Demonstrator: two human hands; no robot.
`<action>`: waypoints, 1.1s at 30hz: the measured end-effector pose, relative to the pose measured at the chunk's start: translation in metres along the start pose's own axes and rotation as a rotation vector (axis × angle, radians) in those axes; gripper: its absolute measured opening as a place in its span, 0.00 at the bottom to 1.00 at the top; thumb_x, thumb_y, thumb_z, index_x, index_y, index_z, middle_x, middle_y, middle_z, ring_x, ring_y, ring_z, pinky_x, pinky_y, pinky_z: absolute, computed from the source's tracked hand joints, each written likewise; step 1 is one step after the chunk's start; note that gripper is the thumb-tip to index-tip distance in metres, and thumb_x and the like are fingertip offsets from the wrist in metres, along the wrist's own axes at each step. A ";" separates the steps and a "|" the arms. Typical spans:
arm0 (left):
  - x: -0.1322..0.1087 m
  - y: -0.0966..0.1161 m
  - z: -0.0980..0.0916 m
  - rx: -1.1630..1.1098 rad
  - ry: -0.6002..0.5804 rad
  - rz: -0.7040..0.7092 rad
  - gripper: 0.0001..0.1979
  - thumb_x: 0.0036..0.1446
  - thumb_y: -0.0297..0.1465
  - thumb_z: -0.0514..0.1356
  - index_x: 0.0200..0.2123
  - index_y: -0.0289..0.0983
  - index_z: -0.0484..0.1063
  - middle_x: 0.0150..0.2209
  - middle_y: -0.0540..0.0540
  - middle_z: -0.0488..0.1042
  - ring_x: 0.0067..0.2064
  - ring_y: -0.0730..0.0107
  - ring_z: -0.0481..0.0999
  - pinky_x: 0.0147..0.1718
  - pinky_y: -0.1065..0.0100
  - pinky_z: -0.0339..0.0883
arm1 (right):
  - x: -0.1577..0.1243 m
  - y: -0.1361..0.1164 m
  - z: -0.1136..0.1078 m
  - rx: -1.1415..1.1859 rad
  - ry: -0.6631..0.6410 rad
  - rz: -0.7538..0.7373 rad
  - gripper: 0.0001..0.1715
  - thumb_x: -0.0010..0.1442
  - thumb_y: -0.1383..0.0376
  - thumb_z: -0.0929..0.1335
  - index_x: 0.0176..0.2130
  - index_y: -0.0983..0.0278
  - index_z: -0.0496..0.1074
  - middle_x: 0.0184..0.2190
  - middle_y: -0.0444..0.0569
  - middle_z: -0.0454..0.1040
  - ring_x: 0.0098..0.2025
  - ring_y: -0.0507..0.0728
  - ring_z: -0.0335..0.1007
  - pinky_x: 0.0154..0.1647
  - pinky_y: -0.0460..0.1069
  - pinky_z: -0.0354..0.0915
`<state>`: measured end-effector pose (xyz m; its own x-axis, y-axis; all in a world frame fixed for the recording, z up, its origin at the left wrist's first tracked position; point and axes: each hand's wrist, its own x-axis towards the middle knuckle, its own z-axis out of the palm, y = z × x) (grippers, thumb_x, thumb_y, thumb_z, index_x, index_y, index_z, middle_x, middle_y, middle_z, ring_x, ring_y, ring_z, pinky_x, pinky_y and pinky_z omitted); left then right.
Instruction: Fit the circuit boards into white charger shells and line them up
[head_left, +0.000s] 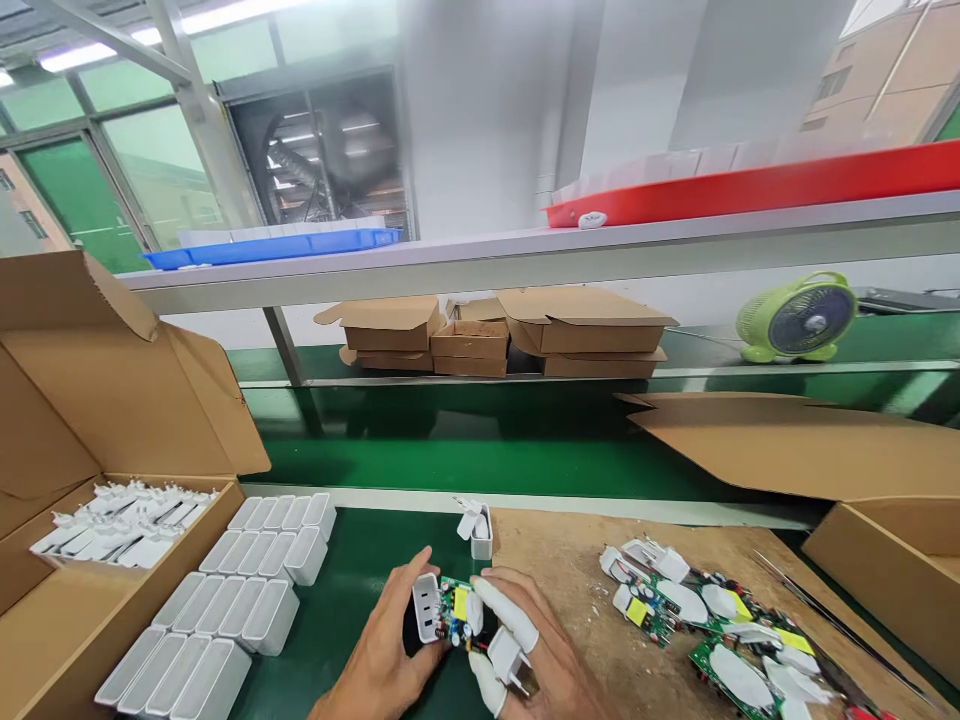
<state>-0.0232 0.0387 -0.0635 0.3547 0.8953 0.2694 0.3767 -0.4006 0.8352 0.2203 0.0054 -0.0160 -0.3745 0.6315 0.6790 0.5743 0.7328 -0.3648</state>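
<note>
My left hand [382,650] and my right hand [536,650] meet at the bottom centre, both holding one charger circuit board [454,610]. The board is green with a white port block at its left end and a yellow part on top. My left hand grips the port end. My right hand, with white finger cots on two fingers, pinches the other end, and a white plug piece [506,660] sits in its palm. A white charger shell [480,535] with a plug piece on top stands upright just beyond my hands.
Rows of empty white shells [232,600] lie on the green mat to the left. An open cardboard box [67,590] of white plug parts is further left. More circuit boards [712,625] lie on a brown board at right. Behind runs a green conveyor with boxes and a fan [799,320].
</note>
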 end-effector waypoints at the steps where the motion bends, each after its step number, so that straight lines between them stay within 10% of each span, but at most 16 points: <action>1: -0.001 0.000 0.001 0.000 -0.006 0.044 0.42 0.65 0.25 0.62 0.77 0.48 0.49 0.66 0.37 0.71 0.66 0.50 0.74 0.67 0.46 0.67 | 0.001 -0.002 -0.002 -0.018 -0.022 -0.009 0.38 0.65 0.74 0.63 0.72 0.67 0.59 0.64 0.62 0.70 0.69 0.64 0.66 0.67 0.57 0.72; 33: -0.004 0.000 0.000 0.036 -0.015 0.145 0.44 0.67 0.20 0.56 0.78 0.51 0.43 0.68 0.37 0.69 0.70 0.51 0.70 0.69 0.45 0.67 | -0.002 -0.006 0.002 -0.229 -0.173 -0.074 0.50 0.48 0.73 0.65 0.70 0.71 0.57 0.61 0.65 0.74 0.65 0.72 0.68 0.68 0.65 0.67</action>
<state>-0.0245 0.0347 -0.0645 0.4202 0.8246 0.3787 0.3510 -0.5325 0.7702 0.2167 0.0005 -0.0165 -0.5286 0.6268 0.5725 0.6830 0.7145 -0.1516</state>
